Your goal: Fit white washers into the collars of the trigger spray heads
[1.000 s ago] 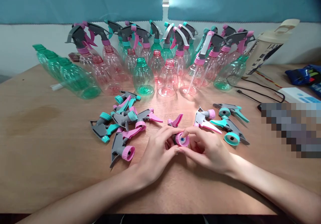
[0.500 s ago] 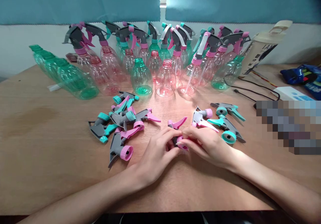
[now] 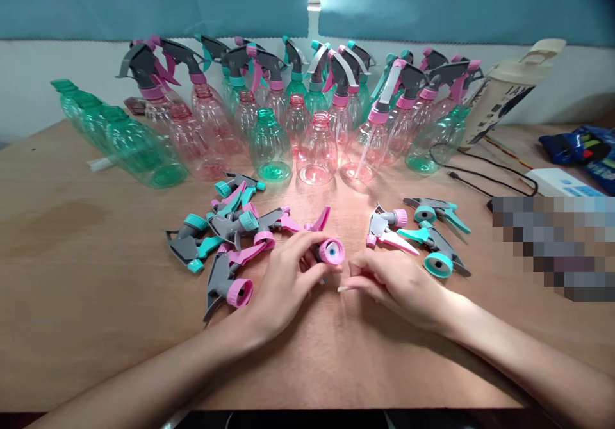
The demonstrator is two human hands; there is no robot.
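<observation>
My left hand (image 3: 293, 282) is closed around a pink and grey trigger spray head (image 3: 332, 251). The round pink collar of this head faces me, with a white and blue centre inside it, and its pink lever points up. Just to the right, my right hand (image 3: 391, 282) is apart from the collar. Its fingers are curled, with the thumb stretched out away from them, and I see nothing between them. Left of my left hand lies a pile of loose spray heads (image 3: 230, 224) in pink, teal and grey. Several more spray heads (image 3: 437, 246) lie beyond my right hand.
Green bottles without heads (image 3: 144, 150) and pink open-necked bottles (image 3: 317, 150) stand across the back. Behind them are bottles fitted with spray heads (image 3: 276, 89). At right are a cream drinking bottle (image 3: 504, 99), a black cable (image 3: 494, 186) and a white box (image 3: 560, 182).
The spray head has turned in my left hand, so its collar now faces me, slightly further left. My right hand has come off the collar.
</observation>
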